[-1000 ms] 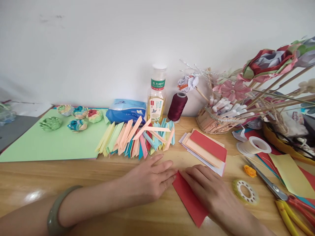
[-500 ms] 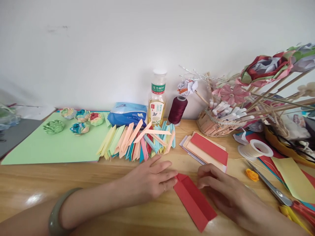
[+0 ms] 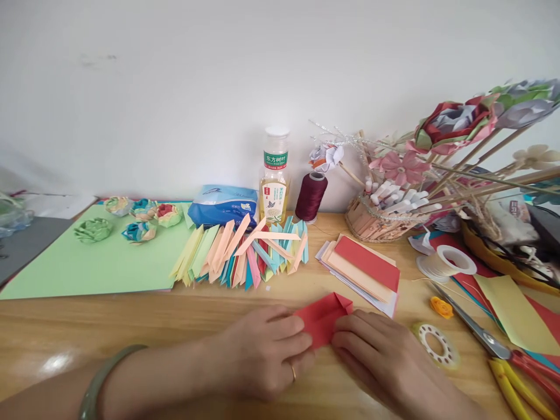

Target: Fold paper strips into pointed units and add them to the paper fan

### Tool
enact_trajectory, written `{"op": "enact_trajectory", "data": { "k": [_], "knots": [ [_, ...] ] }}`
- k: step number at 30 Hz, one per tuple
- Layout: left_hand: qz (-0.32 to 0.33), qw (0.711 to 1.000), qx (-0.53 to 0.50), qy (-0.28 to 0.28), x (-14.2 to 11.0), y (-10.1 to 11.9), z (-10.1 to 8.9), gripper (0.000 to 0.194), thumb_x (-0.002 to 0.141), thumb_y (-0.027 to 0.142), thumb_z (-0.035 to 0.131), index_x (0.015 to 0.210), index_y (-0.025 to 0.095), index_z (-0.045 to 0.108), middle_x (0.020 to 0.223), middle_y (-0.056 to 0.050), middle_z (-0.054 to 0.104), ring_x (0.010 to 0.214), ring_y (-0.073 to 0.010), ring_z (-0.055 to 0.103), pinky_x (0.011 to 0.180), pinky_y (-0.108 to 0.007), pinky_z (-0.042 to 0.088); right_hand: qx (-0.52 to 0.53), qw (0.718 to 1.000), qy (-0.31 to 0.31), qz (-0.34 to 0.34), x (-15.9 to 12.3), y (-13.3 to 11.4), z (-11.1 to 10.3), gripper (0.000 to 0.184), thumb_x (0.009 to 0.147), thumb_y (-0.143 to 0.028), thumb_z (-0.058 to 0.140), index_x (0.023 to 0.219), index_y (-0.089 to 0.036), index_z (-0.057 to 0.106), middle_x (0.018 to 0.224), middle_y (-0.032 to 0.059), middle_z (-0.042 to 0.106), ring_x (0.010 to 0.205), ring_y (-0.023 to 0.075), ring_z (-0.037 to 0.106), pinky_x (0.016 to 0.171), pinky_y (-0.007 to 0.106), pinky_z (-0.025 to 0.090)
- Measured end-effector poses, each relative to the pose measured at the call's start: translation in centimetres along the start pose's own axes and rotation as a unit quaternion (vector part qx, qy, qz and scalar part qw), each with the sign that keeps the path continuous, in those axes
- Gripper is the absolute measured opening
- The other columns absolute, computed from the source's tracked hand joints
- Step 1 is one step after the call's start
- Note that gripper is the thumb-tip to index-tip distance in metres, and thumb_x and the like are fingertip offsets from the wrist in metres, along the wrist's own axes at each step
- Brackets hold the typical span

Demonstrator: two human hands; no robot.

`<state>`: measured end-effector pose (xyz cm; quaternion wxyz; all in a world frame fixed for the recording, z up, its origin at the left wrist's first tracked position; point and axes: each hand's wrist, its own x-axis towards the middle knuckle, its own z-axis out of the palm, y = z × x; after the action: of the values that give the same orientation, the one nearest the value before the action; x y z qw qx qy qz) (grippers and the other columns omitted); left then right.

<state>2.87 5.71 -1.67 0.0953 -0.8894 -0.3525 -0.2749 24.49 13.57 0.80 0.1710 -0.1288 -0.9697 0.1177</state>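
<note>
A red sheet of paper, with a folded corner at its far right, lies on the wooden table between my hands. My left hand grips its left side, fingers bent over the edge and a ring on one finger. My right hand is closed on the right side of the same paper; its thumb is hidden. Just beyond lies a stack of cut paper sheets with a red sheet on top. Many folded paper strips in several colours are piled behind my left hand.
Paper flowers rest on green sheets at left. A tissue pack, drink bottle and maroon thread cone stand behind. At right are a basket, white spool, tape roll and scissors.
The red paper has turned so its folded end points to the far right. Both hands have closed on its sides. The tape roll now shows beside my right hand.
</note>
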Motion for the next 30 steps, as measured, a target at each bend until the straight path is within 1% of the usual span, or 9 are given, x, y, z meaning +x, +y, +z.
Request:
{"op": "enact_trajectory", "data": {
  "k": [3,7,11,14,16,18,20,26,30],
  "knots": [
    [-0.011,1.0,0.013,-0.01,-0.3,0.2,0.3,0.015,0.091,0.013,0.05,0.087,0.015,0.064,0.088,-0.005,0.067,0.081,-0.0139,0.058,0.074,-0.028,0.048,-0.025,0.999,0.026,0.011,-0.1,0.3,0.2,0.018,0.092,-0.013,0.041,0.087,-0.017,0.059,0.078,0.004,0.063,0.071,0.0164,0.06,0.063,0.029,0.048],
    [-0.04,0.998,0.037,-0.008,-0.3,-0.4,-0.2,0.019,0.092,0.011,0.044,0.093,0.011,0.063,0.097,-0.008,0.066,0.086,-0.0188,0.057,0.075,-0.033,0.048,-0.037,0.998,0.038,0.028,-0.6,1.0,0.5,0.018,0.091,-0.013,0.041,0.088,-0.017,0.058,0.085,0.0063,0.063,0.078,0.0165,0.062,0.067,0.028,0.051],
    [-0.023,0.998,0.043,-0.036,0.0,-0.8,-0.6,0.027,0.094,0.01,0.036,0.098,0.008,0.063,0.097,-0.009,0.066,0.087,-0.0203,0.057,0.077,-0.035,0.048,-0.05,0.997,0.041,0.037,-0.9,1.2,0.5,0.019,0.092,-0.014,0.04,0.095,-0.017,0.058,0.096,0.0083,0.064,0.092,0.0182,0.061,0.077,0.03,0.051],
    [-0.026,0.997,0.038,-0.054,0.1,-0.7,-0.5,0.026,0.095,0.011,0.037,0.1,0.009,0.063,0.097,-0.009,0.066,0.086,-0.0194,0.057,0.078,-0.035,0.048,-0.056,0.998,0.006,0.008,-0.6,0.8,0.2,0.02,0.093,-0.017,0.042,0.103,-0.018,0.059,0.096,0.0074,0.065,0.089,0.0194,0.061,0.075,0.032,0.051],
    [-0.026,0.997,0.037,-0.061,0.1,-0.6,-0.5,0.024,0.094,0.011,0.04,0.1,0.009,0.063,0.096,-0.008,0.066,0.086,-0.0195,0.057,0.078,-0.035,0.049,-0.052,0.998,-0.01,-0.014,-0.4,0.4,0.0,0.025,0.095,-0.018,0.037,0.107,-0.019,0.059,0.093,0.0068,0.066,0.085,0.0192,0.06,0.071,0.032,0.05],
    [-0.021,0.997,0.042,-0.059,-0.1,-0.6,-0.5,0.022,0.093,0.011,0.043,0.098,0.009,0.064,0.096,-0.008,0.066,0.086,-0.0201,0.058,0.079,-0.036,0.049,-0.043,0.999,-0.012,-0.029,-0.1,0.0,0.0,0.03,0.097,-0.018,0.031,0.107,-0.019,0.06,0.091,0.0064,0.066,0.083,0.0186,0.06,0.069,0.032,0.049],
    [-0.015,0.997,0.047,-0.052,-0.2,-0.6,-0.5,0.018,0.092,0.011,0.047,0.095,0.009,0.064,0.097,-0.009,0.066,0.088,-0.0205,0.057,0.08,-0.036,0.049,-0.034,0.999,-0.01,-0.035,0.0,-0.1,0.3,0.03,0.097,-0.017,0.031,0.103,-0.018,0.061,0.088,0.0062,0.066,0.08,0.0182,0.059,0.068,0.032,0.048],
    [-0.015,0.998,0.043,-0.034,-0.1,-0.7,-0.5,0.016,0.091,0.011,0.049,0.091,0.01,0.065,0.099,-0.008,0.066,0.09,-0.0205,0.057,0.081,-0.035,0.049,-0.012,1.0,0.0,0.014,-0.1,0.6,1.4,0.016,0.092,-0.016,0.046,0.097,-0.018,0.061,0.087,0.0055,0.063,0.079,0.0181,0.056,0.068,0.031,0.046],
    [-0.027,0.998,0.034,-0.051,0.0,-0.6,-0.3,0.018,0.093,0.013,0.046,0.089,0.012,0.064,0.094,-0.007,0.065,0.09,-0.0189,0.057,0.081,-0.034,0.049,0.045,0.998,0.004,0.05,0.3,0.6,1.7,0.013,0.091,-0.018,0.049,0.092,-0.019,0.061,0.085,0.0051,0.062,0.077,0.0175,0.056,0.066,0.031,0.046]
  ]
}}
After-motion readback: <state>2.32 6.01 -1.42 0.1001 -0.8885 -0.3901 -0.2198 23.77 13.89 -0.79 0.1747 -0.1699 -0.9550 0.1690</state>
